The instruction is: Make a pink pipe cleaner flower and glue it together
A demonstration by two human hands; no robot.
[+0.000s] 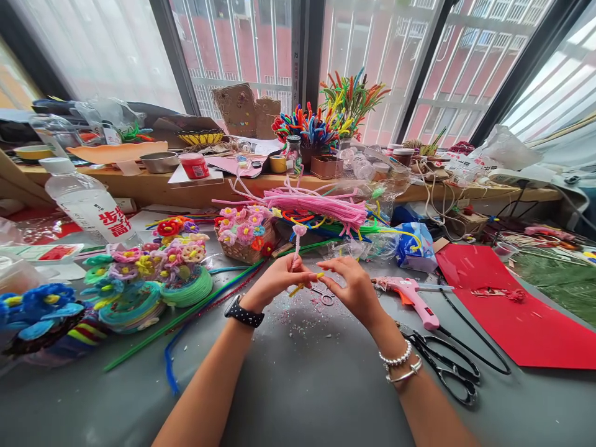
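Note:
Near the middle of the view, my left hand [283, 278] is closed round a pale pink pipe-cleaner piece [298, 239], which stands upright with a curled top. A short yellow pipe cleaner [297, 289] also sticks out from under its fingers. Just to the right, my right hand [350, 287] has its thumb and forefinger close to the yellow tip [320, 275]; whether they pinch it is too small to tell. Small scissors [327, 298] lie partly hidden behind the hands. Bits of glitter [302, 320] are scattered on the grey table [298, 385] below.
A pink glue gun [416, 299] and black scissors [449, 366] lie to the right, beside red sheets [526, 310]. Pink pipe cleaners [321, 205] are heaped behind. Flower baskets [186, 287], green stems [186, 320] and a bottle [93, 202] are on the left.

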